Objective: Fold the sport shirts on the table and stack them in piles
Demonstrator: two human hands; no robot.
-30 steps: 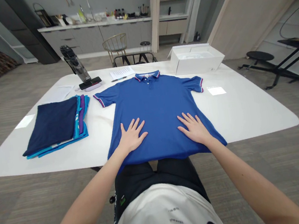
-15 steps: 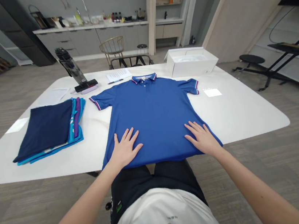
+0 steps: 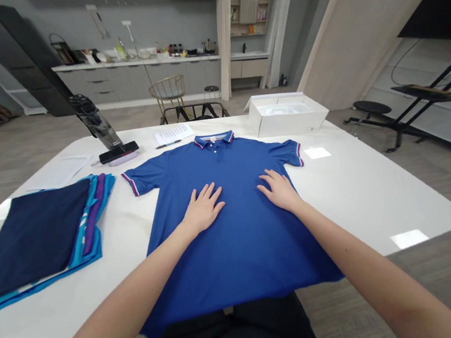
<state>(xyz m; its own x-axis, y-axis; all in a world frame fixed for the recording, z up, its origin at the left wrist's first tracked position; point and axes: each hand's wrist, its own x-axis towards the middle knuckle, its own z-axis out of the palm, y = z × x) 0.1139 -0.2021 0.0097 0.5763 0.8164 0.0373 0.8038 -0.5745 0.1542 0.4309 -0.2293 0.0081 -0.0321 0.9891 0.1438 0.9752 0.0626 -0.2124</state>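
A blue polo shirt (image 3: 234,234) lies spread out face up, its collar pointing away from me and its hem hanging slightly over the near table edge. Red and white stripes trim the collar and both sleeve cuffs. My left hand (image 3: 203,209) rests flat on the left middle of the shirt, fingers spread. On the right side of the chest, my right hand (image 3: 278,189) lies palm down with its fingers stretched out. Neither hand grips the fabric.
The white table (image 3: 362,195) carries a stack of folded clothes (image 3: 46,231) on the left. Farther back are a black handheld vacuum (image 3: 99,127), a pen (image 3: 168,144), printed paper (image 3: 174,132) and an open white box (image 3: 287,115). A chair (image 3: 195,111) stands behind the table.
Both hands have slid from near the hem up the shirt, away from me, and slightly closer together. They remain flat. The camera view has tilted up and moved closer to the table.
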